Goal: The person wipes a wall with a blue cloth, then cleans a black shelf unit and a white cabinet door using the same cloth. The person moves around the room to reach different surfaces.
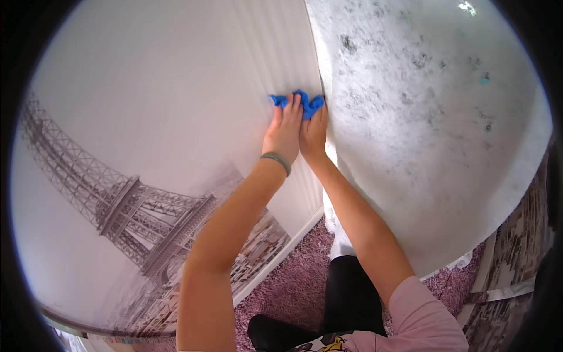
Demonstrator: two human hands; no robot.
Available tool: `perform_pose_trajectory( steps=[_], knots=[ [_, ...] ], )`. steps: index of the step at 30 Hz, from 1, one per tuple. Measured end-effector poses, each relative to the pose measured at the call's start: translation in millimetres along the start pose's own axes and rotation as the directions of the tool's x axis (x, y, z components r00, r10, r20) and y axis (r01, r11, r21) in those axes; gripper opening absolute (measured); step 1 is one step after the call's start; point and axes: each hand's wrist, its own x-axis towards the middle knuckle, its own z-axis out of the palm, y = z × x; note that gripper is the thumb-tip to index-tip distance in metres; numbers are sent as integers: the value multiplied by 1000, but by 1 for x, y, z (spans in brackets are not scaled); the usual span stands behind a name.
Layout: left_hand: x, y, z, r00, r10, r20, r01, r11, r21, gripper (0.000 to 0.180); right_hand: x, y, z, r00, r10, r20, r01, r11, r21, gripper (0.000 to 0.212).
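Observation:
A crumpled blue cloth (301, 103) is pressed against a pale wall panel (258, 64), right beside its corner edge. My left hand (284, 130) lies over the left part of the cloth, fingers pointing up and pinning it to the surface; a grey band circles that wrist. Touching it on the right, my right hand (314, 134) holds the cloth's right end, its fingers partly hidden. Fine vertical ridges run up the panel around the cloth.
A large white furry cover (404, 146) with grey patches stands close on the right. A tower mural (135, 205) fills the wall at left. White skirting (275, 255) meets a purple shaggy carpet (287, 287) below, where my dark-clad legs (352, 293) are.

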Motion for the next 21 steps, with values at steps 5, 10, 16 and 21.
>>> perform_pose_trajectory(
  steps=[5, 10, 16, 21],
  knots=[
    [-38, 66, 30, 975, 205, 84, -209, 977, 35, 54, -73, 15, -24, 958, 199, 204, -197, 980, -32, 47],
    [-134, 134, 88, 892, 401, 210, -404, 914, -28, 56, -200, 90, 13, 570, 778, 263, -817, 503, 282, 48],
    [-158, 99, 66, 896, 362, 256, -366, 930, -34, 59, -204, 56, 12, 732, 656, 185, -680, 686, 260, 51],
    [-112, 35, 24, 988, 2, 155, 9, 998, -64, 56, -139, -4, 24, 926, 374, 49, -377, 914, 146, 52]
  ],
)
